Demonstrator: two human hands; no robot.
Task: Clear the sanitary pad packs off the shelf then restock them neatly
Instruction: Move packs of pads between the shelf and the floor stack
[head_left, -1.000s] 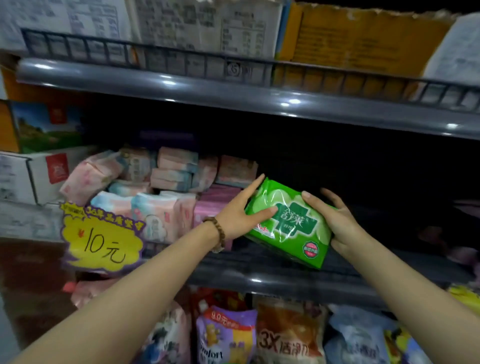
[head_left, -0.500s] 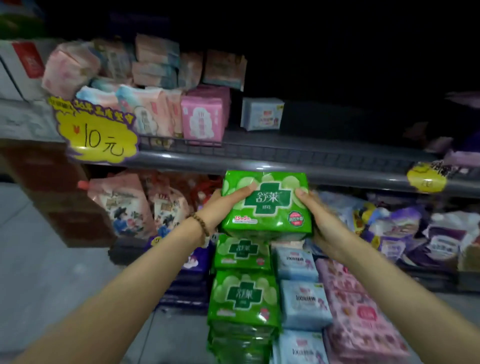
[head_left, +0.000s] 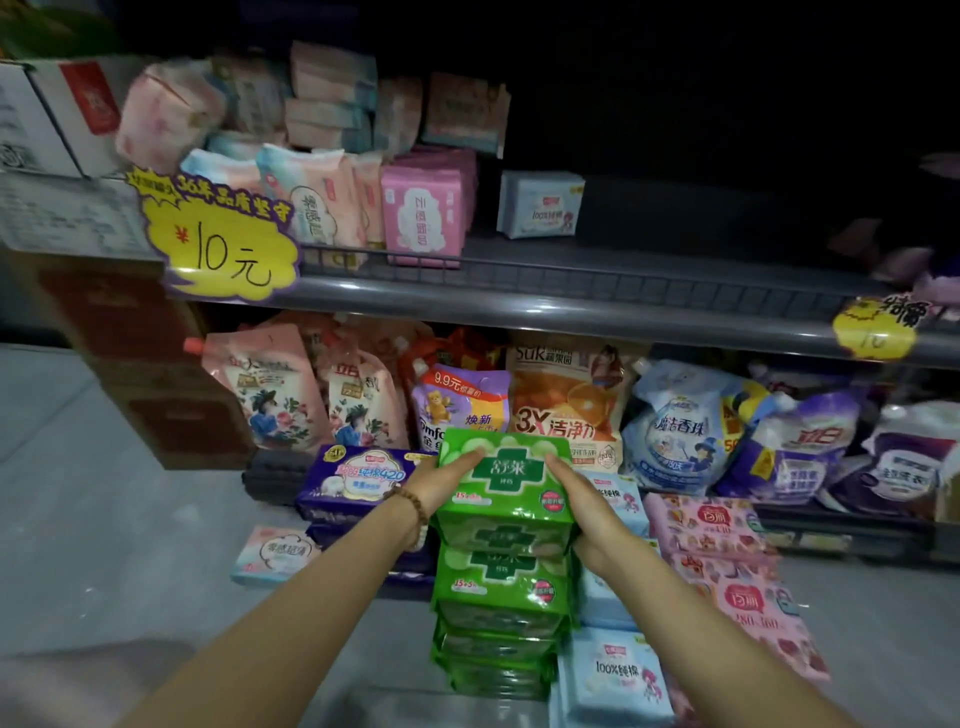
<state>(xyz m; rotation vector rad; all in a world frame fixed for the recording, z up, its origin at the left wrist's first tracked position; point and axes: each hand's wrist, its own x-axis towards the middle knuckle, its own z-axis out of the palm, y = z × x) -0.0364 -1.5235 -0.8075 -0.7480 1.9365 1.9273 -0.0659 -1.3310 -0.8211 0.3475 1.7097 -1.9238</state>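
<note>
A person's two bare hands hold a green pack (head_left: 506, 480) of sanitary pads from either side, at the top of a green stack (head_left: 501, 618) standing on the grey floor (head_left: 104, 519) before a store shelf (head_left: 571, 306). The left hand (head_left: 441, 480), with a bead bracelet at its wrist, presses its fingers flat against the pack's left edge. The right hand (head_left: 584, 499) presses against the right edge. The pack appears to touch the one beneath. Blue packs (head_left: 613, 670) and pink packs (head_left: 737, 582) are stacked just right of the green stack; purple packs (head_left: 358, 475) lie to its left. On the shelf above, pink and pale packs crowd the left behind a yellow price tag (head_left: 228, 244); a white pack (head_left: 540, 205) sits alone.
</note>
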